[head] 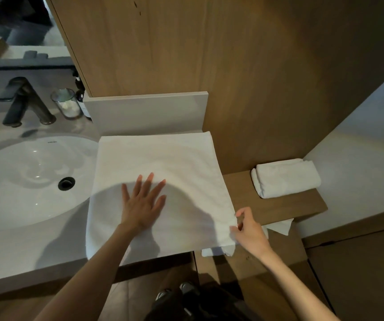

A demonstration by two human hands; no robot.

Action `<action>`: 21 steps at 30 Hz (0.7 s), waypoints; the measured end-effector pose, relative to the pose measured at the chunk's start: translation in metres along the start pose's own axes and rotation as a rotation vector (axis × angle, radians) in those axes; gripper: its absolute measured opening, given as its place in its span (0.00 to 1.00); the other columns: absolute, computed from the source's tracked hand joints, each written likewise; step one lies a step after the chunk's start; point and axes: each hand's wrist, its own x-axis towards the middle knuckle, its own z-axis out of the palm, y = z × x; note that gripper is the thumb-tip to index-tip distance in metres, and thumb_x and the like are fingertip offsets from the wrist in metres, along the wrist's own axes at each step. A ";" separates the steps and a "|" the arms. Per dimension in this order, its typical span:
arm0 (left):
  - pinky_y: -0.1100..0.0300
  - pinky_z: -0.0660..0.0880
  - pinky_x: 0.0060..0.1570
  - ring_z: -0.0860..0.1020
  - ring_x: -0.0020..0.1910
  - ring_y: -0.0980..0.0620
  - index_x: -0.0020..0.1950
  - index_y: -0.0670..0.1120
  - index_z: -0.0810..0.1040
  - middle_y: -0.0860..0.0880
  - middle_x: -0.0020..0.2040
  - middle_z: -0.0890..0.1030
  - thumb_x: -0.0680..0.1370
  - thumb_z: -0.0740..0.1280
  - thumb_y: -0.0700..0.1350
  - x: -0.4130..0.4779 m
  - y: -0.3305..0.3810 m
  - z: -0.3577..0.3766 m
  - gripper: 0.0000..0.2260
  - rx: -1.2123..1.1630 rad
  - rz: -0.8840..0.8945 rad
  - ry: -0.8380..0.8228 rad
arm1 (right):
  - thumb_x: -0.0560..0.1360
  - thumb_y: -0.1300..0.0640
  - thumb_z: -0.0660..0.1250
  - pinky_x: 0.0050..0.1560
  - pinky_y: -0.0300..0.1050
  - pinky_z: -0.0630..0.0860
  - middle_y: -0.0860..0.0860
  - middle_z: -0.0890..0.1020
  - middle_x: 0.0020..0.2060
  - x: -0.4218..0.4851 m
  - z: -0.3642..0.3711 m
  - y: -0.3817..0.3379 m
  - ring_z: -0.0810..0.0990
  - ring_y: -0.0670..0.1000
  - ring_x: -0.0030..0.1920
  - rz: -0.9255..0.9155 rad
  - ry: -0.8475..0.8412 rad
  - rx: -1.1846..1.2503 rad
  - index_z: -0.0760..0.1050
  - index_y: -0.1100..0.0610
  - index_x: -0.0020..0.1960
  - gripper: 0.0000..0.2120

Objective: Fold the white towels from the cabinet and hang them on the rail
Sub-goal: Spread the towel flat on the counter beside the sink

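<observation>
The left hand (141, 205) lies flat, fingers spread, pressing on the white towel (158, 158). The right hand (250, 230) pinches that towel's right edge near the front corner. The towel is spread over the tabletop (54, 249) just beside the sink (24, 177). A second towel (286, 177) (already folded) sits on the wooden shelf (279, 209) to the right.

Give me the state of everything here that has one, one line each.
spread towel: flat on the counter, right edge hanging past it.
left hand: open, pressing flat on the spread towel.
right hand: pinching the spread towel's right edge.
folded towel: folded, lying on the wooden shelf.
faucet: off, no water running.
sink: no water in it.
glass jar: upright, white items inside.
</observation>
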 end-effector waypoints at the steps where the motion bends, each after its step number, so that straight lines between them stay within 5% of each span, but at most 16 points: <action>1: 0.36 0.39 0.72 0.39 0.78 0.49 0.76 0.64 0.44 0.55 0.79 0.43 0.80 0.39 0.64 0.000 0.001 0.000 0.24 -0.001 0.003 -0.004 | 0.75 0.62 0.67 0.39 0.51 0.79 0.53 0.76 0.36 -0.001 0.004 0.001 0.78 0.51 0.34 0.004 0.014 -0.006 0.61 0.53 0.58 0.18; 4: 0.38 0.36 0.72 0.38 0.77 0.48 0.77 0.64 0.43 0.54 0.79 0.42 0.79 0.38 0.64 -0.003 0.004 -0.001 0.25 -0.019 -0.011 -0.009 | 0.72 0.64 0.69 0.44 0.48 0.80 0.50 0.76 0.43 -0.001 0.008 -0.002 0.78 0.50 0.43 -0.073 0.132 -0.179 0.62 0.51 0.56 0.20; 8: 0.44 0.34 0.74 0.36 0.77 0.50 0.77 0.61 0.40 0.54 0.79 0.39 0.78 0.34 0.63 -0.010 0.014 -0.001 0.27 -0.161 -0.046 -0.018 | 0.72 0.62 0.70 0.55 0.38 0.71 0.47 0.75 0.56 0.003 0.029 -0.038 0.73 0.49 0.55 -0.405 0.355 -0.388 0.72 0.52 0.62 0.20; 11: 0.51 0.43 0.75 0.46 0.78 0.49 0.76 0.53 0.45 0.51 0.78 0.48 0.80 0.40 0.58 -0.018 0.021 -0.006 0.25 -0.408 -0.023 0.125 | 0.77 0.60 0.66 0.65 0.41 0.68 0.50 0.75 0.66 0.014 0.067 -0.079 0.73 0.51 0.65 -0.557 0.238 -0.237 0.72 0.54 0.68 0.19; 14: 0.47 0.50 0.76 0.50 0.77 0.48 0.78 0.48 0.49 0.49 0.77 0.51 0.81 0.44 0.54 -0.026 0.012 0.000 0.25 -0.386 -0.044 0.178 | 0.81 0.60 0.58 0.77 0.53 0.53 0.53 0.62 0.76 0.038 0.108 -0.103 0.57 0.53 0.77 -0.553 0.113 -0.330 0.61 0.57 0.76 0.24; 21: 0.49 0.39 0.76 0.38 0.77 0.54 0.78 0.61 0.47 0.55 0.79 0.42 0.81 0.40 0.60 -0.051 -0.004 0.002 0.24 -0.175 -0.185 0.109 | 0.82 0.40 0.44 0.77 0.58 0.46 0.47 0.50 0.79 0.068 0.117 -0.078 0.46 0.53 0.79 -0.670 0.122 -0.648 0.52 0.40 0.78 0.25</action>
